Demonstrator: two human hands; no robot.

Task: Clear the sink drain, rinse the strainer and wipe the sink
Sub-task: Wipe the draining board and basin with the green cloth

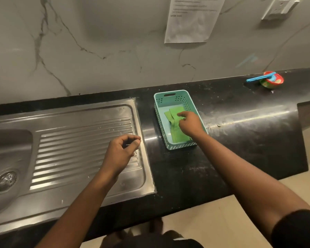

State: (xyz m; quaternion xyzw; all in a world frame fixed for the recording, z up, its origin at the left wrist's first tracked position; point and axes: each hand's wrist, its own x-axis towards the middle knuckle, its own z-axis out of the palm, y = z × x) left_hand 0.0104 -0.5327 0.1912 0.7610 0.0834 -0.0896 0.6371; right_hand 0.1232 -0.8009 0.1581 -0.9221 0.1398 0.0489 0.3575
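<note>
The round perforated metal strainer [6, 181] sits seated in the drain at the bottom of the stainless steel sink basin [9, 149], at the far left of the view. To its right runs the ribbed steel drainboard [79, 140], set into a black stone countertop [240, 136].

The left hand [121, 151] hangs over the right end of the drainboard, forearm stretched forward, fingers curled loosely inward with the thumb near the forefinger; it appears empty, though the curl hides the palm.

The right arm reaches further out, wrist bent down into a small teal perforated plastic basket [172, 97] standing on the countertop just beside the drainboard's edge. The right hand [190, 123] is on a folded green cloth [175, 129] lying in the basket, fingertips [180, 114] bent and pressed to the cloth's upper part, pinching at it.

Well apart, at the counter's far right, a small red bowl [273, 81] holds a blue plastic utensil [258, 78]. A printed paper sheet [191, 18] hangs on the marble-patterned wall [79, 51].
</note>
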